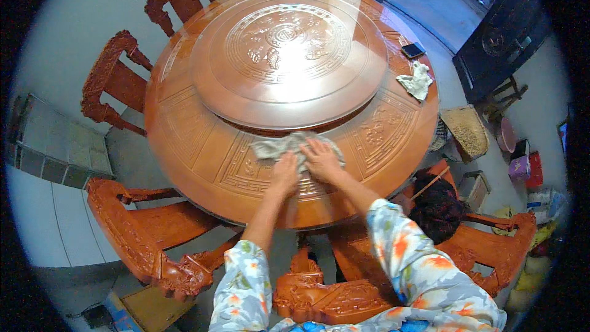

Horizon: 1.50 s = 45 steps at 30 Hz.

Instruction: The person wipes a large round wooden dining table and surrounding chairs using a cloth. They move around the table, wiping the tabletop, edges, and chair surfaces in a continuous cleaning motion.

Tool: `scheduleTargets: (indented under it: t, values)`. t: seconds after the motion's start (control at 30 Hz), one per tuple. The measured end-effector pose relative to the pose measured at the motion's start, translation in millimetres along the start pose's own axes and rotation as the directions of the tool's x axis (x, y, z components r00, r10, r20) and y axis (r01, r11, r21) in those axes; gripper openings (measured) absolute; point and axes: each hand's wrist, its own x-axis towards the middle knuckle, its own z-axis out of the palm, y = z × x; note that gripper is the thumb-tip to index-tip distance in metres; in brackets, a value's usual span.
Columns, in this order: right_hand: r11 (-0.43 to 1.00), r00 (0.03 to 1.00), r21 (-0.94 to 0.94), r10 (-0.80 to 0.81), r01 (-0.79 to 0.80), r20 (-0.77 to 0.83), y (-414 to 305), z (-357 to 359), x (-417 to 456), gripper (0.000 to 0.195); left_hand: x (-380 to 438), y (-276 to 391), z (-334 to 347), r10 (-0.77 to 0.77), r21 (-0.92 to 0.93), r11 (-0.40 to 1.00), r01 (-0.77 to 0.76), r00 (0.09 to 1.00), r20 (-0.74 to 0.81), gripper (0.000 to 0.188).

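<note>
A crumpled grey-white cloth (pixel 272 148) lies on the near part of a round carved wooden table (pixel 184 140), just in front of the raised turntable (pixel 221 74). My left hand (pixel 286 171) presses on the cloth's near edge, fingers pointing away from me. Beside it, my right hand (pixel 322 159) rests on the right part of the cloth with its fingers spread. Both hands are slightly blurred. Carved patterns on the tabletop show around the cloth, and a bright light reflects off the turntable.
A second cloth (pixel 416 81) and a dark smartphone (pixel 413 50) lie at the table's right side. Carved wooden chairs stand around it, including a near-left chair (pixel 138 240) and a near chair (pixel 332 295). A woven basket (pixel 464 133) stands right, below a dark open door (pixel 502 41).
</note>
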Motion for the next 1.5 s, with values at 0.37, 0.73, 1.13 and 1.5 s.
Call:
scheduleTargets:
  t: [0.37, 0.73, 1.13, 1.5]
  values:
    - [0.995, 0.995, 0.034, -0.097, 0.098, -0.026, 13.9, -29.0, -145.3, 0.06, -79.1, 105.5, 11.8, 0.05, -0.502, 0.863, -0.049, 0.999, -0.011, 0.056]
    - [0.902, 0.928, 0.22, -0.367, 0.371, -0.059, -198.4, 55.8, -38.8, 0.056, -194.0, -57.2, -9.1, -0.363, 0.057, 0.914, 0.402, 0.872, -0.329, 0.058]
    - [0.958, 0.966, 0.25, 0.189, -0.141, -0.179, 135.8, -42.2, -134.5, 0.058, 41.9, 130.1, 41.3, 0.467, -0.025, 0.884, -0.467, 0.88, 0.09, 0.074]
    - [0.939, 0.989, 0.331, 0.121, -0.088, -0.08, 85.1, 5.8, -140.1, 0.06, -19.4, 141.1, 29.8, 0.567, -0.234, 0.802, -0.549, 0.823, 0.015, 0.061]
